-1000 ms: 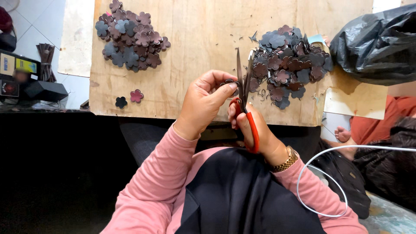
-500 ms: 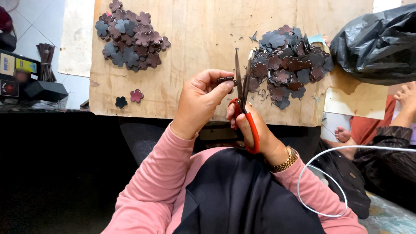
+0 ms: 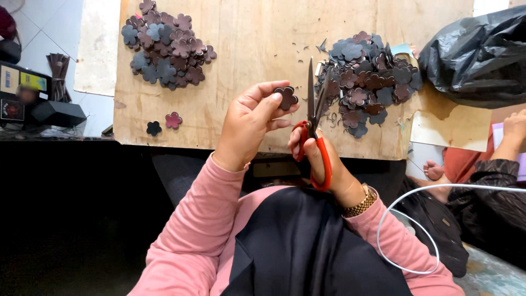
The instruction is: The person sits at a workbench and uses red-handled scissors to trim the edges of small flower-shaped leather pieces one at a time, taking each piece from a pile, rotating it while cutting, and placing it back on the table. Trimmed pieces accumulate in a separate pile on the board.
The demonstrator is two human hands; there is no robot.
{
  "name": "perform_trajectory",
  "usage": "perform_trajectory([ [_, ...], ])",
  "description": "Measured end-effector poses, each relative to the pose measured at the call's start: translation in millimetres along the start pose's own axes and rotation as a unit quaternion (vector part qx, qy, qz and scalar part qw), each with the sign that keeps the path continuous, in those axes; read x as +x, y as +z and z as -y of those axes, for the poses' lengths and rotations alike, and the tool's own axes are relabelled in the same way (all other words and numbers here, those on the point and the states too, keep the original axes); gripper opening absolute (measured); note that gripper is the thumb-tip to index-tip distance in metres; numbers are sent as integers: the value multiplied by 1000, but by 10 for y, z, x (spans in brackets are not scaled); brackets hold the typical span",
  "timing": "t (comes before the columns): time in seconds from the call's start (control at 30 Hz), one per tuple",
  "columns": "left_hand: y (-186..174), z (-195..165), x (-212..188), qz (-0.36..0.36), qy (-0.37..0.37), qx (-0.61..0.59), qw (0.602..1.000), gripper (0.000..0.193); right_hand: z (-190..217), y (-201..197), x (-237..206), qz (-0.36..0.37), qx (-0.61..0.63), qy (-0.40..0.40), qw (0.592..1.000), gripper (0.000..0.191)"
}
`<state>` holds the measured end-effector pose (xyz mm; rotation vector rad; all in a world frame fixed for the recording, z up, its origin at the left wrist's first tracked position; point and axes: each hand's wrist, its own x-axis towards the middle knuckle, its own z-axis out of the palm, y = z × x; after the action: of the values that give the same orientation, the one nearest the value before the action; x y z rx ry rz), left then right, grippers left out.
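Up close, the left hand [image 3: 249, 129] pinches a small dark brown flower-shaped cutout [image 3: 286, 97] between thumb and fingertips, its grip closed on the piece and holding it in the air above the near edge of the wooden board [image 3: 257, 44]. Just beside it, the right hand [image 3: 323, 159] has thumb and fingers through the red handles of a pair of scissors [image 3: 315, 118]; the blades point up and away and stand slightly parted, close to the cutout but with nothing between them (whether they touch it cannot be told). Behind the scissors lies a heap of flower cutouts [image 3: 367, 82] in brown, purple and grey-blue, with small offcuts scattered around it. A second heap of cutouts [image 3: 164, 52] sits on the far left of the board, and two single flowers [image 3: 164, 124], one black and one pink, lie near its left front edge. A black plastic bag [image 3: 479, 55] rests to the right, and another person's hand [image 3: 515, 129] shows at the right edge
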<state>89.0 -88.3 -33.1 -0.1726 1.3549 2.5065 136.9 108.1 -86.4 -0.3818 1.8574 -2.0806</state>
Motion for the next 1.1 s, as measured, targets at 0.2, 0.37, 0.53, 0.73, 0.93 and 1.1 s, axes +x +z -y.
perform_trajectory([
  [0.2,9,-15,9,4,8,15,1000,46,-123,-45,5,-4,53,13,999,67],
  [0.37,9,36,6,3,38,40,998,45,-175,-62,2,-11,65,29,997,67],
  [0.53,16,88,17,-6,56,51,997,23,-136,-49,11,-4,18,4,1000,67],
  [0.73,20,73,-54,12,37,95,995,13,16,2,-19,6,-44,-13,999,72],
  [0.93,64,88,-75,44,31,49,997,12,116,38,-23,21,-54,-25,998,73],
  [1.1,101,102,-81,46,38,49,997,12,167,34,-37,17,-88,-36,995,71],
])
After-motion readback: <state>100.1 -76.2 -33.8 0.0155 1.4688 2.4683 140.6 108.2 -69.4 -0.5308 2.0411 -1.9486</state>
